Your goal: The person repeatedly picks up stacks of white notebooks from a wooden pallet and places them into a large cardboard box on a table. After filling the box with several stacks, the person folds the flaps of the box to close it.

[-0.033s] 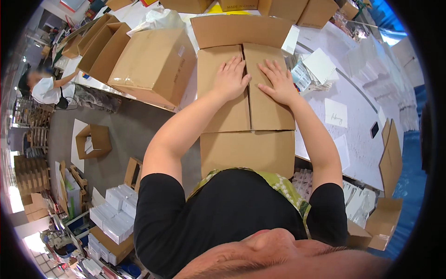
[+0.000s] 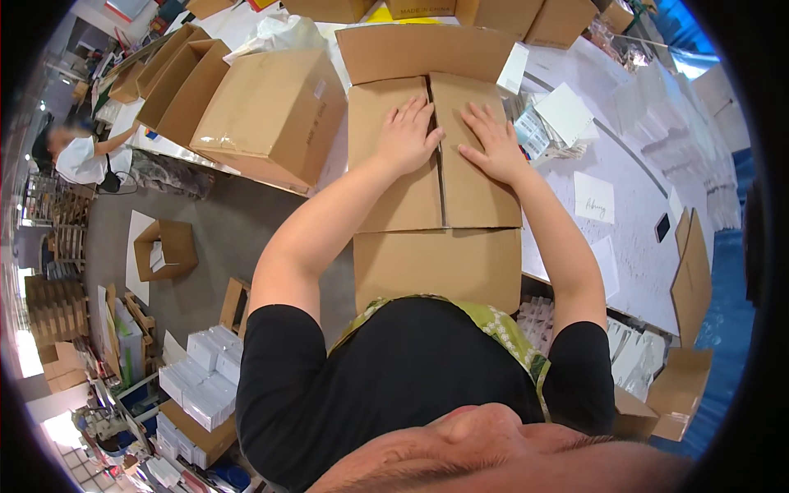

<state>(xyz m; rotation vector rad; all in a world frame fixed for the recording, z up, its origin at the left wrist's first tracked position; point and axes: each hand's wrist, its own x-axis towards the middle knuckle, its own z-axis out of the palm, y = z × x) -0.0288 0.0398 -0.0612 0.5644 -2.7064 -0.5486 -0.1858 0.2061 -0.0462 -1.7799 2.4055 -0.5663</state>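
Directly in front of me stands a brown cardboard box (image 2: 394, 201) with two flaps folded inward, a narrow dark gap running between them. Its far flap sticks up at the back, and the near flap (image 2: 440, 267) hangs out toward my body. My left hand (image 2: 407, 135) rests flat on the left inner flap, fingers spread, the thumb close to the gap. On the right inner flap lies my right hand (image 2: 493, 148), palm down with fingers apart. Neither hand grips anything. What is inside the box is hidden.
Left of the box stands a taped carton (image 2: 255, 107), with open cartons (image 2: 177, 90) beyond. Papers (image 2: 563, 115) and a phone (image 2: 662, 228) lie on the white table to the right. A co-worker (image 2: 82, 156) is at the far left. An open box (image 2: 168, 249) sits on the floor.
Almost nothing differs. Both hands stay on the flaps; the right hand's fingers have shifted very slightly, and the box top appears a touch higher in the picture.
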